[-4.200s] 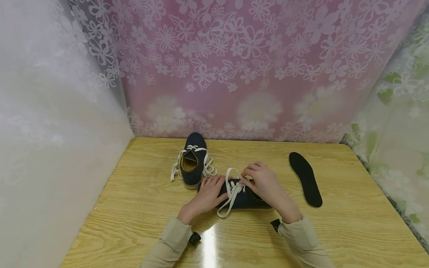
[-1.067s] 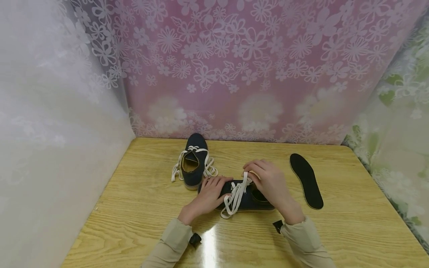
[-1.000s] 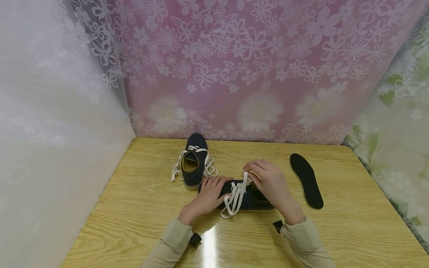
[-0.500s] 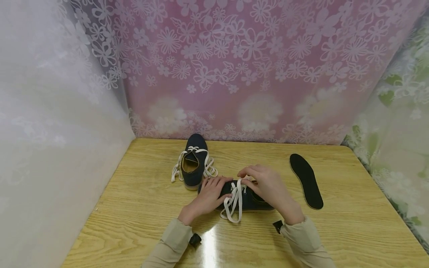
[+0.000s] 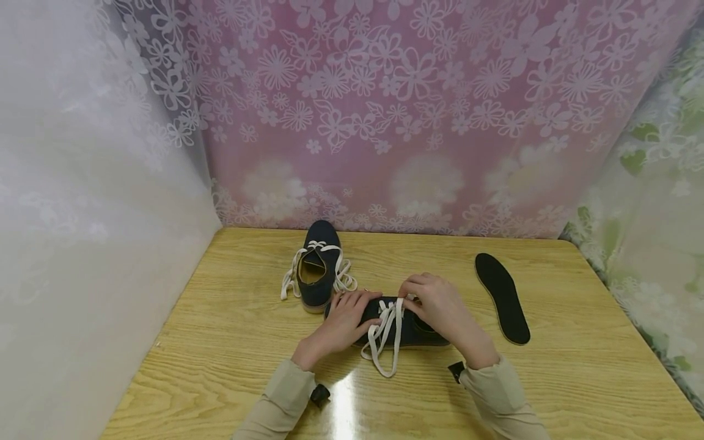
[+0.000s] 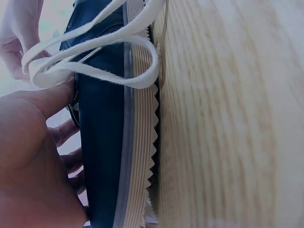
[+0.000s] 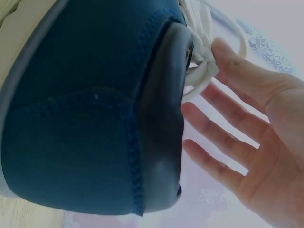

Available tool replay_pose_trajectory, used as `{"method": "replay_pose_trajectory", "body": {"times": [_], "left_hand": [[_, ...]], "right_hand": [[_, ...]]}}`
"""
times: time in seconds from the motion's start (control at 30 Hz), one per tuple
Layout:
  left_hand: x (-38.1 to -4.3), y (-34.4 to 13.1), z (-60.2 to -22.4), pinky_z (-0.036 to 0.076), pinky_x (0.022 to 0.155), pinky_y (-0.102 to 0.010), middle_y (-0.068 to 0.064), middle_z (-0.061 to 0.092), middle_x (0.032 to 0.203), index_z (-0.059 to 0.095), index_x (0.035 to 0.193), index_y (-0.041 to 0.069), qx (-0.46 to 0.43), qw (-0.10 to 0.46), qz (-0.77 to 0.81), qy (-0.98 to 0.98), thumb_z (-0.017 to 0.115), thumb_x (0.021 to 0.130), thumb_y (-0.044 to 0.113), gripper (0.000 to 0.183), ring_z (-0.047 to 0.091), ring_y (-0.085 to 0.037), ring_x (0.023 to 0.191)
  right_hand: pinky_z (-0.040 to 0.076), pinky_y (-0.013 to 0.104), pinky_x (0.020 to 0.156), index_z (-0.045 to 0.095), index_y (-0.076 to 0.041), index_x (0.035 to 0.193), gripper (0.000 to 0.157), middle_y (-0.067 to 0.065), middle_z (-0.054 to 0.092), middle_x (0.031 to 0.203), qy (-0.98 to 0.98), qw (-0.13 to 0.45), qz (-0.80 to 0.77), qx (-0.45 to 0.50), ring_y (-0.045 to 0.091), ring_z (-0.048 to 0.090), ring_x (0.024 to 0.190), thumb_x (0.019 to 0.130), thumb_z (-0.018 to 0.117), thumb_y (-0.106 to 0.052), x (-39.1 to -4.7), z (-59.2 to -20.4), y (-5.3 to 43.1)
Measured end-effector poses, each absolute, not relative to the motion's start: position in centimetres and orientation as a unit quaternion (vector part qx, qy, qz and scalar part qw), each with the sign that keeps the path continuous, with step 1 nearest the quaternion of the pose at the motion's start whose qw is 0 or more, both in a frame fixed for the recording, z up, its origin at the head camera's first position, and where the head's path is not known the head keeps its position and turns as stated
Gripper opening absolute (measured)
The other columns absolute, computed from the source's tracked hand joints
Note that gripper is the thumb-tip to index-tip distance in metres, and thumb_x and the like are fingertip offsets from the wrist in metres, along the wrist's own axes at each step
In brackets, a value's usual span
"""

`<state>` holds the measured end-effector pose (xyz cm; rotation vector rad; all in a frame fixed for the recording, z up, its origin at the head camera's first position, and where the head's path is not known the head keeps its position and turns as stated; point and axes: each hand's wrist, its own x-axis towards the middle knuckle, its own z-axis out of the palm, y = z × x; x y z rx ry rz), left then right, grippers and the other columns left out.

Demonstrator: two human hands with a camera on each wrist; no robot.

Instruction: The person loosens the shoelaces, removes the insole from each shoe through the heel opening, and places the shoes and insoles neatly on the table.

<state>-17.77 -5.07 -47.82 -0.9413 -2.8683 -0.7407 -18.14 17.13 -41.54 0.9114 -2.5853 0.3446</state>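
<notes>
Head view, left to right: we've got a pale drape (image 5: 99, 214) on the left, then a pink floral curtain (image 5: 357, 91) behind the wood-grain table (image 5: 231, 305). Beige left sleeve (image 5: 277, 394) comes in from the near edge, small black part (image 5: 320, 393) at its cuff. Far shoe (image 5: 329, 269) sits upright beyond it, dark, toe pointing away, white laces trailing loose both sides. Left hand (image 5: 346, 315) rests on the toe end of the near shoe, fingers extended across the upper, not clenched. Left wrist view puts that thumb right by the lace; we can't tell if they touch. Near shoe (image 5: 415, 336) stands sole down on the table, crosswise, toe left, heel right, toe end just beside the far shoe's heel. White lace (image 5: 398, 330) bunches over its middle, one loop dropping past the near edge of the sole. Right hand (image 5: 434, 299) pinches that lace between thumb and index finger above the shoe. Right wrist view shows the remaining fingers spread beside the collar, slightly bent; contact with it unclear to us. Right sleeve (image 5: 497, 391) follows below, another black piece (image 5: 456, 371) by the cuff. Black insole (image 5: 502, 298) lies flat on the table further right, well apart from both shoes. Last, we see a green-and-white floral drape (image 5: 654, 244) along the right side.
</notes>
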Motion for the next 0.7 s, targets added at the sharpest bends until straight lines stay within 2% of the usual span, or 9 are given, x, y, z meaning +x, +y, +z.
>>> {"method": "replay_pose_trajectory", "body": {"times": [0.13,0.43,0.7], "left_hand": [[-17.8,-5.1,-47.9,0.022,0.105,-0.051,-0.002,0.042,0.134,0.035,0.141,0.023,-0.303,0.016,-0.239,-0.923,0.048,0.092,0.046,0.055,0.037,-0.023,0.126],[-17.9,-5.1,-48.0,0.021,0.106,-0.052,-0.002,0.042,0.134,0.034,0.141,0.023,-0.302,0.012,-0.236,-0.923,0.048,0.093,0.045,0.054,0.037,-0.023,0.126],[-17.9,-5.1,-48.1,0.022,0.105,-0.053,-0.002,0.042,0.134,0.035,0.141,0.023,-0.304,0.017,-0.232,-0.924,0.047,0.093,0.046,0.055,0.037,-0.023,0.127]], "right_hand": [[0.045,0.024,0.057,0.068,-0.024,0.082,0.005,-0.008,0.065,0.091,-0.911,0.209,0.127,0.331,0.011,0.057,0.076,0.080,0.072,-0.020,-18.2,-41.5,17.1],[0.049,0.029,0.068,0.068,-0.021,0.081,0.008,-0.008,0.064,0.098,-0.894,0.248,0.144,0.345,0.013,0.059,0.084,0.077,0.075,-0.021,-18.2,-41.3,16.9],[0.049,0.030,0.070,0.067,-0.019,0.082,0.010,-0.005,0.064,0.102,-0.877,0.284,0.170,0.348,0.015,0.058,0.091,0.077,0.075,-0.016,-18.1,-40.5,16.9]]}}
